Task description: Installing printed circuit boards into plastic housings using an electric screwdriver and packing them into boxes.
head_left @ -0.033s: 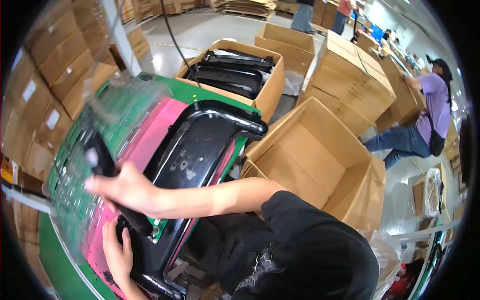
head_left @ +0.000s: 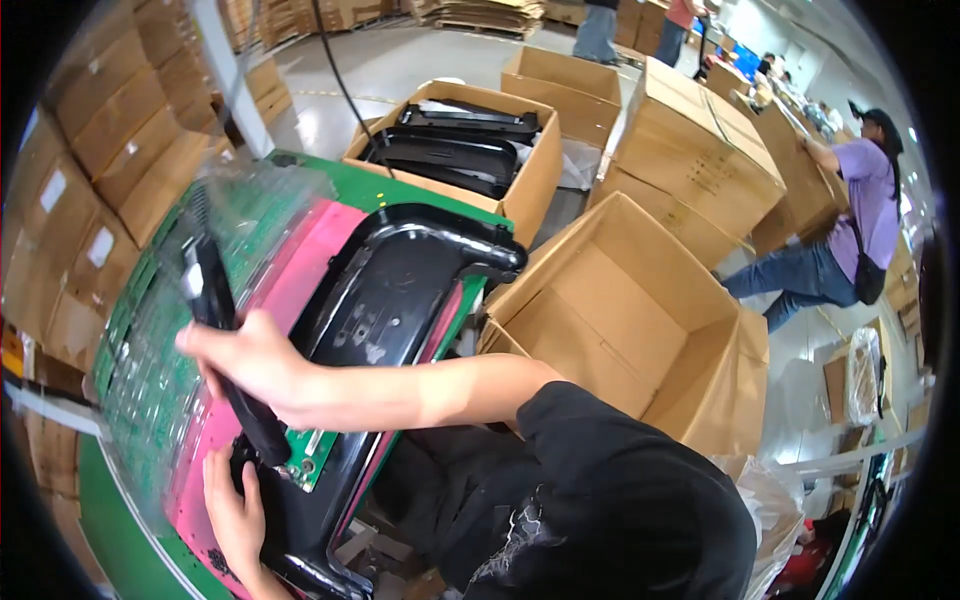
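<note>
My right hand (head_left: 262, 368) is wrapped round a black electric screwdriver (head_left: 208, 290), held tilted with its lower end at a small green circuit board (head_left: 320, 446). A coiled cord rises from the tool's top end. The board lies on a long black plastic housing (head_left: 385, 300) with rounded, raised ends. My left hand (head_left: 235, 512) rests open on the near part of the housing, fingers stretched out beside the tool's lower end. The tool's very tip and any screw under it cannot be made out.
The housing lies on a pink mat (head_left: 318, 235) on a green table (head_left: 115, 500). Clear plastic sheets (head_left: 150, 400) cover its left side. A carton (head_left: 535, 200) of black housings stands behind, an open carton (head_left: 600, 330) to the right. A person in purple (head_left: 865, 190) handles a carton farther right.
The screwdriver's lower end has shifted slightly left and up, showing more of the green board. My right hand has shifted a little; my left hand stays nearly in place.
</note>
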A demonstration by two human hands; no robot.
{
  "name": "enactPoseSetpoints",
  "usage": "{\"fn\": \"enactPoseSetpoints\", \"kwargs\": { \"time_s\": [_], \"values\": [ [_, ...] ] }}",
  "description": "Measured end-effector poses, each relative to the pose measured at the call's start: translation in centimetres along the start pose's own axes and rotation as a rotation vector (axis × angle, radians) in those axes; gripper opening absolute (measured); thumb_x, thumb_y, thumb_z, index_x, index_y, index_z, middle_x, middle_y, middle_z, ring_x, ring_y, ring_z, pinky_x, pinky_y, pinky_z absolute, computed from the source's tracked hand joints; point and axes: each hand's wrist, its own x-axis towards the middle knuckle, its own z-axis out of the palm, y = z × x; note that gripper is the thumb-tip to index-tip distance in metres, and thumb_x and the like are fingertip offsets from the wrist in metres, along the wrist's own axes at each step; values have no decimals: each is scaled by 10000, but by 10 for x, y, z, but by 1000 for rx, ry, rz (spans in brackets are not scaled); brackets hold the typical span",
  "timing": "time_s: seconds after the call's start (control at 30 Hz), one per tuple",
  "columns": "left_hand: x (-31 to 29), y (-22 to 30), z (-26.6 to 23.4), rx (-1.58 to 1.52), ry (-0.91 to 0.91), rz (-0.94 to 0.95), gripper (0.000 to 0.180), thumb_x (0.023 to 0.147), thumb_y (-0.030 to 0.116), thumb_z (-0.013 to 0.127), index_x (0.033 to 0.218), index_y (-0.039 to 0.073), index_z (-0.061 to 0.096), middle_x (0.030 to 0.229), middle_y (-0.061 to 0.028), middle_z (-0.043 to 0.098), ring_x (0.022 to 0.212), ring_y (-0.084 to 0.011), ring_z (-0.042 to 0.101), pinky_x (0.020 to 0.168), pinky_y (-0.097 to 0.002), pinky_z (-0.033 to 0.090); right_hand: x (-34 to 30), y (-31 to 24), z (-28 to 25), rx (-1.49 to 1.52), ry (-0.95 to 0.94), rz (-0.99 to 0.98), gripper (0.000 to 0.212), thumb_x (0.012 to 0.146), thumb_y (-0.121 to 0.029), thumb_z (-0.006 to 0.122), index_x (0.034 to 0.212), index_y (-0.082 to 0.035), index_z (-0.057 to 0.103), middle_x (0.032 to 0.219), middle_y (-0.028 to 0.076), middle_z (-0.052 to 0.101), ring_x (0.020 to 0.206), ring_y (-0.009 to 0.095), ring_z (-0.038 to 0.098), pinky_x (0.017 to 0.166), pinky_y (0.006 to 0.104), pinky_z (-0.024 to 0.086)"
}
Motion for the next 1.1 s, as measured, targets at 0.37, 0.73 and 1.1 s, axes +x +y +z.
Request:
{"fn": "enactPoseSetpoints", "kwargs": {
  "time_s": [0.37,0.73,1.1],
  "values": [
    [5,13,-4,27,-139,28,100,843,31,570,885,-46,523,832,-186,524,801,-386,496,742,-420,384,-48,-38,-67,-209,-20,-347,345,869,-5,553,1202,-4,462,1146,81,458,914,117,546,735,287,521],
    [1,24,-23,12,-127,-51,128,848,14,552,765,-57,485,713,-193,454,685,-378,466,651,-427,346,-179,-11,-249,-1308,739,-863,425,784,0,604,1151,7,389,1093,175,410,926,220,482,857,343,424],
    [-81,39,-79,236,604,159,192,801,-29,689,986,-64,657,917,-208,660,786,-315,640,733,-362,520,-301,92,-363,-1521,792,710,594,794,-430,667,1165,22,559,928,255,655,909,404,632,850,465,498]
  ]
}}
